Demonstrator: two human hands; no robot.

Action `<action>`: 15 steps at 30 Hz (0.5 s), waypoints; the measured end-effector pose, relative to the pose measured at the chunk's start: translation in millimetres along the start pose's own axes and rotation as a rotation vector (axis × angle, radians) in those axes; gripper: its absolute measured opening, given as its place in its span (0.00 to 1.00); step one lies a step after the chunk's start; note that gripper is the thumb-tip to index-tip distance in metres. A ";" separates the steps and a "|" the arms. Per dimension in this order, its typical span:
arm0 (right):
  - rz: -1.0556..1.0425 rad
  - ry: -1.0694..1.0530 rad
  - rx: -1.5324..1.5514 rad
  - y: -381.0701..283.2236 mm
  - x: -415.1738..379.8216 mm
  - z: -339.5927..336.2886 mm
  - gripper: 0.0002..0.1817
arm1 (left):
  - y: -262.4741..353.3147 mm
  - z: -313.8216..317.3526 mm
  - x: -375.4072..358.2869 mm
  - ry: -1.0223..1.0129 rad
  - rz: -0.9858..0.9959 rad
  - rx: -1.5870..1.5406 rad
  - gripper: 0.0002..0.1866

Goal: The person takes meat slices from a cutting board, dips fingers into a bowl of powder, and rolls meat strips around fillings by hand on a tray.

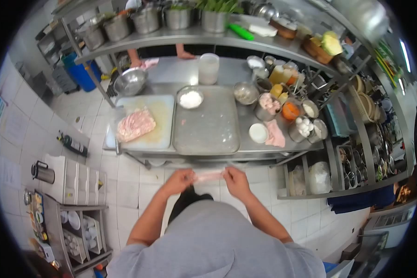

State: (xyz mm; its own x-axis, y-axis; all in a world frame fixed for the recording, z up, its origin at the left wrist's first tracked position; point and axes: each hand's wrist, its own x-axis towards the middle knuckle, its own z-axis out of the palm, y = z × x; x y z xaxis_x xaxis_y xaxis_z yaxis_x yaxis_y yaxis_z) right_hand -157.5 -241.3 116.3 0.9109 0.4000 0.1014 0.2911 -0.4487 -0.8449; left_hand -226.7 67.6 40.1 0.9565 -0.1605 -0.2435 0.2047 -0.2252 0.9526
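Note:
Between my two hands a pale pink strip [209, 176] is stretched level, in front of the counter's near edge. My left hand [183, 180] is closed on its left end and my right hand [235, 180] on its right end. The strip is blurred, so I cannot make out whether it is meat or cloth. Beyond my hands lies a metal tray [206, 127] with a bowl of white powder [190, 98] at its upper left corner. Flat raw meat [136, 125] rests on the white cutting board [164, 109] to the left.
Right of the tray are a round white lid [258, 133], a pink cloth [274, 134] and several ingredient containers. Steel pots [147, 21] line the shelf above. Across the counter show another person's hands [185, 54]. A knife lies along the board's left edge.

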 end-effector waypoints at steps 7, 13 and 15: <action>0.025 0.076 -0.009 -16.6 110.2 35.6 0.10 | 68.2 -123.5 67.5 0.093 0.074 0.265 0.14; 0.190 0.166 -0.040 19.9 144.3 45.7 0.09 | 95.6 -158.1 184.7 0.047 0.261 0.647 0.13; 0.293 0.184 -0.081 42.9 148.8 46.4 0.10 | 103.8 -151.8 226.1 -0.010 0.265 0.737 0.12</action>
State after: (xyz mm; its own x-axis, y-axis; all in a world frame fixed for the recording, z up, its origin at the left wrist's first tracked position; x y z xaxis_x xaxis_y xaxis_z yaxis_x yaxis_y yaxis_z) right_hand -23.0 -164.0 70.7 0.9944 0.0974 -0.0398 0.0253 -0.5882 -0.8083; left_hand 42.4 153.8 111.6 0.9515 -0.3062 -0.0297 -0.2247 -0.7575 0.6129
